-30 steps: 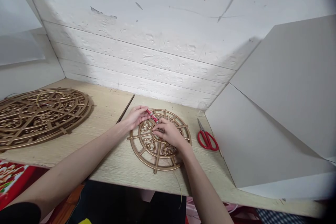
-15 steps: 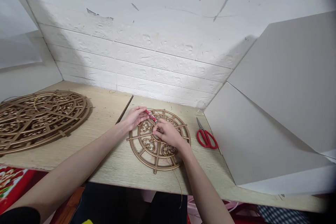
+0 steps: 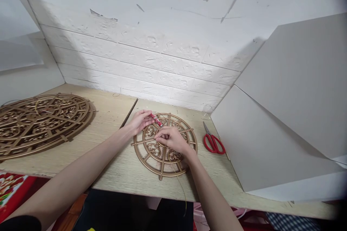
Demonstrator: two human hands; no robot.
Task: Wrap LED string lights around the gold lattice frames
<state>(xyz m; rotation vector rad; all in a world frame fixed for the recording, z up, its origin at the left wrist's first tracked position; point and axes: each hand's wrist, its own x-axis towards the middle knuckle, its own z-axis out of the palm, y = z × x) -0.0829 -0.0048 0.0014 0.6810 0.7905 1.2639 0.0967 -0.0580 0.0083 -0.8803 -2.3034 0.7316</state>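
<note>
My left hand (image 3: 141, 122) is closed around a small red patterned tube (image 3: 155, 119) with a shiny end, held slanting just above a round gold openwork panel (image 3: 161, 166). Over the panel's centre, my right hand (image 3: 171, 139) pinches a thin thread between thumb and forefinger. A yellowish length of thread (image 3: 185, 196) trails from under that hand over the table's front edge. The panel lies flat, with scrollwork between its spokes; my right hand and forearm cover part of it.
Red-handled scissors (image 3: 213, 143) lie right of the panel. Similar gold panels (image 3: 65, 138) are stacked on the left. A dark strip (image 3: 129, 113) lies on the wooden table (image 3: 119, 177). Pale boards (image 3: 271, 133) stand at the right, with a white brick-pattern wall (image 3: 151, 61) behind.
My right hand has shifted slightly left and its fingers have drawn closer together in a pinch. The trailing thread has shifted a little. My left hand and the tube stay nearly in place.
</note>
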